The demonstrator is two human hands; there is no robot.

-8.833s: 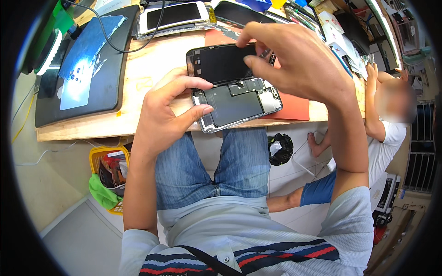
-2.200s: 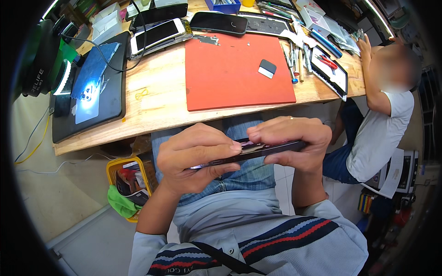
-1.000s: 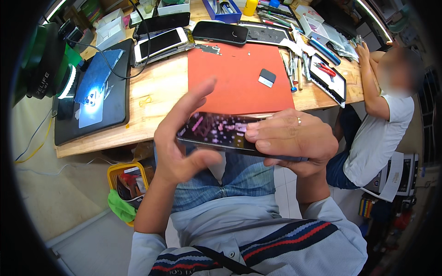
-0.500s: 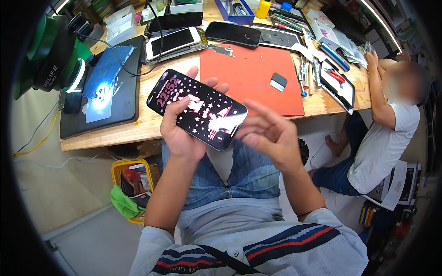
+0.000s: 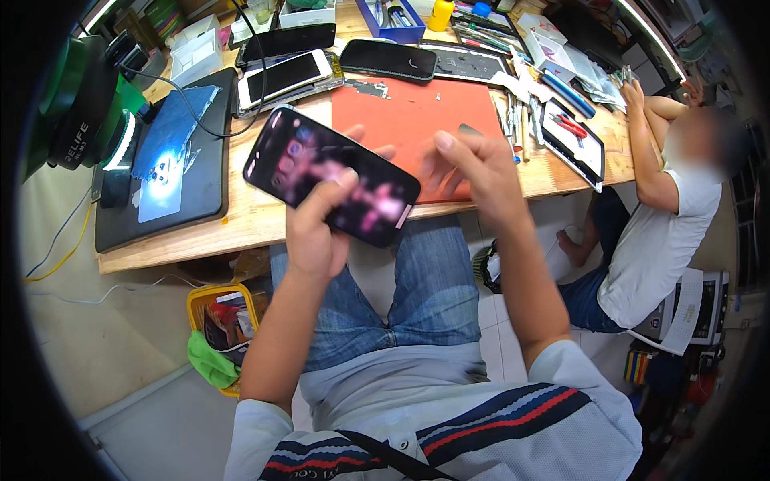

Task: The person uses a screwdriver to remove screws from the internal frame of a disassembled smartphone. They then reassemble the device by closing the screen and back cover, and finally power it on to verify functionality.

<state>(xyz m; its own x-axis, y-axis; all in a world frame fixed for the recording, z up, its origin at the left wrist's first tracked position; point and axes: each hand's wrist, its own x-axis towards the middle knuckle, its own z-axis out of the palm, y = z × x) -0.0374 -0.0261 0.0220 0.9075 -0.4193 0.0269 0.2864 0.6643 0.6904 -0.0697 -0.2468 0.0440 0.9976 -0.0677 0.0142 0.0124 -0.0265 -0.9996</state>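
A smartphone (image 5: 309,148) lies tilted in my left hand (image 5: 314,244); the thumb crosses its screen and the other fingers support it from behind. Its lit screen shows a blurred pink and black picture, with small round icons near the upper left end. My right hand (image 5: 489,172) hovers to the right of the phone, apart from it and over the orange-red mat (image 5: 389,120). It holds nothing that I can see; its fingers are loosely bent, apart and partly blurred. Behind them, a small dark piece on the mat is mostly covered.
At the left, a green and black microscope (image 5: 80,132) lights a dark flat board (image 5: 210,164). Behind the mat lie a white phone (image 5: 285,78) and a black phone (image 5: 389,60). Red pliers (image 5: 571,127) rest at the right, near a seated person (image 5: 654,260). A yellow basket (image 5: 192,305) stands below the table.
The phone's screen has gone from a sharp starry picture with a clock to a blurred one with icons. My right hand has lifted up and away from the phone's edge.
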